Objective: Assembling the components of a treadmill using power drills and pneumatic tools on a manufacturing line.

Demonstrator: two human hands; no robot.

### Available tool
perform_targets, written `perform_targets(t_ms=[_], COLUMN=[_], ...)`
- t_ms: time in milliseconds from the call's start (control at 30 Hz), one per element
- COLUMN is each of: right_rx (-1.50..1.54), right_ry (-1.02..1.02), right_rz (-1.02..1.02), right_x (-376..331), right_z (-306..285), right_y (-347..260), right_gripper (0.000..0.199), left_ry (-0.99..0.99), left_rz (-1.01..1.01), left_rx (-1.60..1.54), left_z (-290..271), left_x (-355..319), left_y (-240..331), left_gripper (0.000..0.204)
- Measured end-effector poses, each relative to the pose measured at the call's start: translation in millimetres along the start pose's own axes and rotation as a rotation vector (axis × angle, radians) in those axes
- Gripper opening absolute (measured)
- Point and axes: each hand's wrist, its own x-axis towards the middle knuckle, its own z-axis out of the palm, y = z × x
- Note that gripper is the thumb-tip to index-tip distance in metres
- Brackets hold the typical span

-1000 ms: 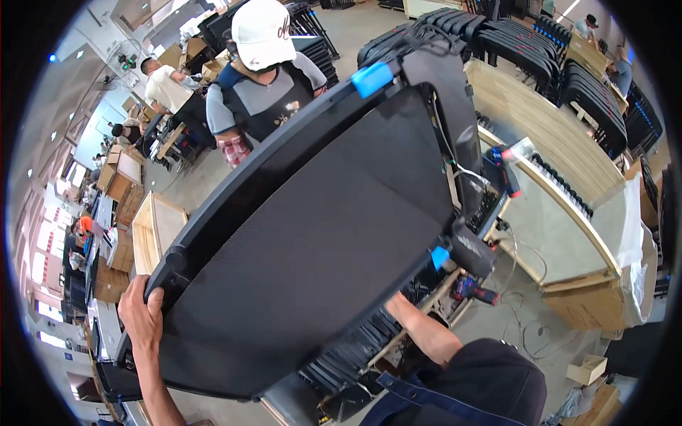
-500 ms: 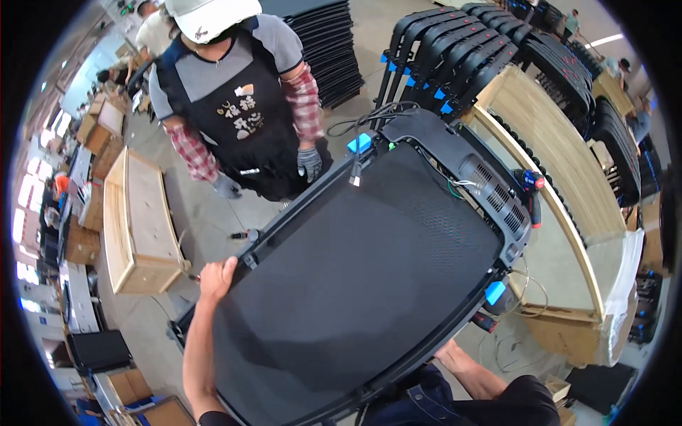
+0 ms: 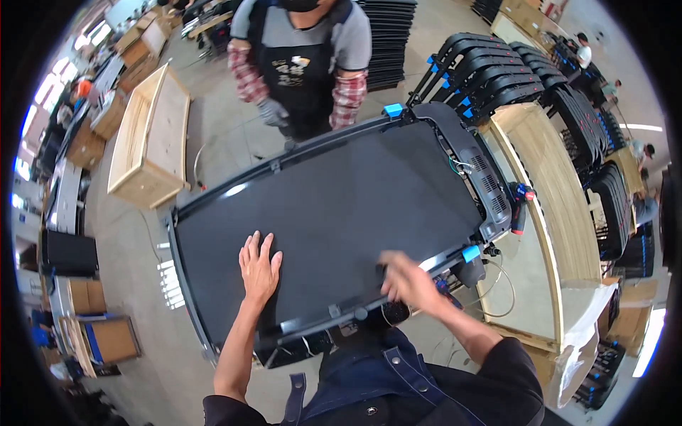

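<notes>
The large black panel (image 3: pixel 341 213) lies flat and slantwise across the middle of the view, its far edge toward a co-worker and its near edge just in front of the person's body. The left hand (image 3: pixel 259 266) rests palm down on the panel's dark surface near the near edge, its fingers (image 3: pixel 250 247) spread wide and flat, gripping nothing. The right hand (image 3: pixel 405 280) is at the panel's near rim, close to a blue corner clip (image 3: pixel 470 253); it is blurred, so I cannot tell whether its fingers are closed on the rim or only touching it. A second blue clip (image 3: pixel 393 110) sits at the far corner. Along the panel's right end runs a grey vented strip (image 3: pixel 483 177) with loose wires beside it. The co-worker (image 3: pixel 302 64), in a dark apron with checked sleeves and grey gloves, stands at the far edge, one gloved hand (image 3: pixel 273 112) hanging just above the rim. To the right stands a light wooden table (image 3: pixel 554 206), with a power tool (image 3: pixel 520 206) lying at its edge close to the panel. Behind it, rows of black panels (image 3: pixel 490 74) stand stacked upright. An open wooden crate (image 3: pixel 149 135) sits on the floor to the left, well apart.
</notes>
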Motion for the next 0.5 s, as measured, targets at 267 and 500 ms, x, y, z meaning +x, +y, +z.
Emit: perform_targets(t_ms=[267, 500], right_rx=[-0.354, -1.02], right_ry=[-0.143, 0.033], right_rz=[0.156, 0.469], right_x=[-108, -137], right_z=[13, -30], right_y=[63, 297], right_gripper=[0.067, 0.075], left_ry=[0.034, 0.057], left_rz=[-0.237, -0.343], left_rx=[0.002, -0.463], left_z=[-34, -27], left_x=[-130, -202], left_y=[0, 141], left_gripper=[0.05, 0.028])
